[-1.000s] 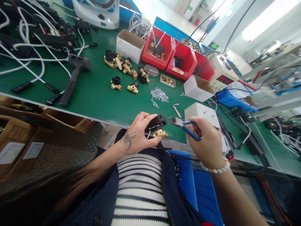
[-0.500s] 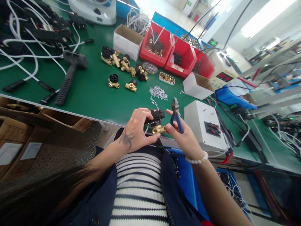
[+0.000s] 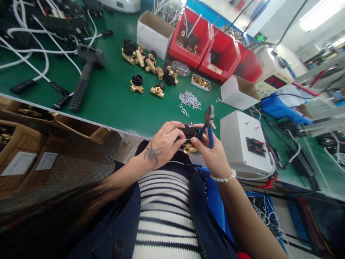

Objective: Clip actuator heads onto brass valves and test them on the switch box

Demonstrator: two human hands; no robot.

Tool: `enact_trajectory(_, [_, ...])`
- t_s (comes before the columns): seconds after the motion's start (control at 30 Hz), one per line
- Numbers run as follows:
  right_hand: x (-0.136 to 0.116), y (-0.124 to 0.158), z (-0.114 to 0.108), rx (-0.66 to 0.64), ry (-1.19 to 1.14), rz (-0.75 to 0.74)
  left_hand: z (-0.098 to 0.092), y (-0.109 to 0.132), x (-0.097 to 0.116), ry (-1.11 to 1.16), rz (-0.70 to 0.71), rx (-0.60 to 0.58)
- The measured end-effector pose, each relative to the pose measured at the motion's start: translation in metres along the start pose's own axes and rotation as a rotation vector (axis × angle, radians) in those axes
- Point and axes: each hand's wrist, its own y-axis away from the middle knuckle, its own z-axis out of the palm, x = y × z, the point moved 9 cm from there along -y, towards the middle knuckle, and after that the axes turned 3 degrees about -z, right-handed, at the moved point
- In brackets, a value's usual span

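Clamping left hand (image 3: 164, 144) on brass valve (image 3: 189, 148) over tabletop's (image 3: 113, 100) near edge, right hand (image 3: 212, 156) clutching pliers (image 3: 209, 120) and steadying valve; likely needing careful plier alignment.

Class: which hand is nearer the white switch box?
Right. The right hand, holding blue pliers, is beside the white switch box; the left hand grips the valve farther away.

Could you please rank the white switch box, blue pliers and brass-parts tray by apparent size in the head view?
1. white switch box
2. blue pliers
3. brass-parts tray, though it lies farther away.
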Motion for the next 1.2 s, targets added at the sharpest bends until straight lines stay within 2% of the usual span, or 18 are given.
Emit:
enact_trajectory(0.2, [-0.002,0.0,0.001,0.024,0.047,-0.021,-0.002,0.002,0.0,-0.025,-0.027,0.04])
enact_trajectory(0.43, [-0.008,0.002,0.0,0.074,0.041,0.0,0.003,0.008,0.009,-0.044,-0.01,0.009])
enact_trajectory(0.67, [-0.006,0.003,0.001,0.111,0.103,0.053,0.003,0.012,0.011,-0.059,-0.046,0.104])
enact_trajectory(0.9, [-0.013,0.0,0.003,0.097,0.13,0.024,0.0,0.012,0.007,-0.017,-0.065,0.143])
enact_trajectory(1.0, [-0.027,0.004,-0.007,0.12,0.291,-0.073,-0.003,0.011,0.002,0.012,-0.102,0.149])
enact_trajectory(1.1, [-0.052,0.02,-0.035,0.328,0.587,-0.301,-0.005,0.01,-0.002,0.043,-0.147,0.145])
enact_trajectory(1.17, [-0.063,0.034,-0.053,0.474,0.692,-0.426,-0.006,0.009,-0.003,0.058,-0.168,0.144])
enact_trajectory(1.2, [-0.064,0.038,-0.057,0.494,0.729,-0.457,-0.006,0.009,-0.004,0.064,-0.174,0.144])
